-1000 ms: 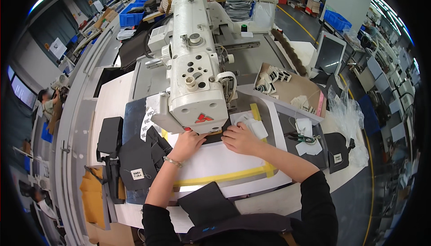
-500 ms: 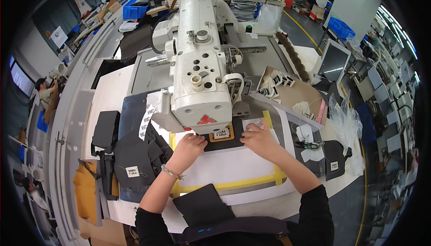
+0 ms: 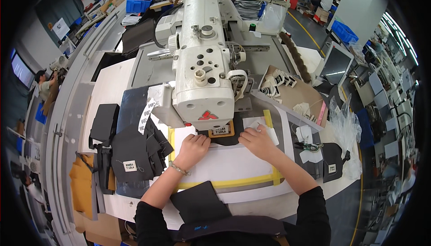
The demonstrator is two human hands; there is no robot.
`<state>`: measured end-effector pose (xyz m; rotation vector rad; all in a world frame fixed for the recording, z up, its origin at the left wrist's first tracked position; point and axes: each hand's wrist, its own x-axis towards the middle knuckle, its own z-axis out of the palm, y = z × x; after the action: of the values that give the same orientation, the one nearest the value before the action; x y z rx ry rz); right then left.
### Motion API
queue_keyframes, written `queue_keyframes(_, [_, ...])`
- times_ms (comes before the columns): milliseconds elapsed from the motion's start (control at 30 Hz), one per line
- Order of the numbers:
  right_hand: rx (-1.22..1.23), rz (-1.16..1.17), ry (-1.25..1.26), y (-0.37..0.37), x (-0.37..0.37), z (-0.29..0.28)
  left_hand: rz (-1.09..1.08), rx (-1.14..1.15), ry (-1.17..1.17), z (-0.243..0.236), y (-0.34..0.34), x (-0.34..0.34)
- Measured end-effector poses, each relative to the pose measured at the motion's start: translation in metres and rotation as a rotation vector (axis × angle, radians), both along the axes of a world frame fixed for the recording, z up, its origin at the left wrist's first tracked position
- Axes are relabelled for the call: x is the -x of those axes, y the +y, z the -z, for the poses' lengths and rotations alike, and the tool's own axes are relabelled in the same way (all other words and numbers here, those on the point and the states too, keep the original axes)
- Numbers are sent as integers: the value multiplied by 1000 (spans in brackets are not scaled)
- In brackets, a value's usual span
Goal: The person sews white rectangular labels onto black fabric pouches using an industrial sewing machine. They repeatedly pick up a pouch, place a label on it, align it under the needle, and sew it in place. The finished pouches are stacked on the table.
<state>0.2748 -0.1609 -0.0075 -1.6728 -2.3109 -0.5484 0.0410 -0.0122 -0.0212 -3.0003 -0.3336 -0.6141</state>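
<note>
The white sewing machine [image 3: 200, 93] stands in the middle, with a tan clamp frame [image 3: 231, 132] around a white label under its head. A black fabric piece [image 3: 226, 140] lies beneath the frame. My left hand [image 3: 193, 151] has its curled fingers on the piece's left end. My right hand [image 3: 257, 143] grips its right end with bent fingers beside a small white card [image 3: 249, 121]. White sheets edged with yellow tape [image 3: 224, 165] lie under both hands. The fingertips are small and partly hidden.
Black pieces [image 3: 134, 156] are piled left, near mustard material [image 3: 82, 187]. At right are an open box of labels [image 3: 310, 95], snips [image 3: 309, 146], a plastic bag [image 3: 345, 129] and a tablet [image 3: 334, 64]. A loose black piece [image 3: 200, 201] lies near me. Co-workers [image 3: 47, 84] sit farther off.
My hands have moved apart to the piece's two ends, uncovering the frame and label under the head. The view has shifted slightly.
</note>
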Motion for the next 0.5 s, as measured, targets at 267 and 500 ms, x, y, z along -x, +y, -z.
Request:
queue_keyframes(267, [-94, -171, -51, -47, 37, -15, 367, -167, -26, -33, -26, 54])
queue_keyframes(500, [13, -151, 133, -101, 73, 5, 400, 27, 91, -30, -60, 89])
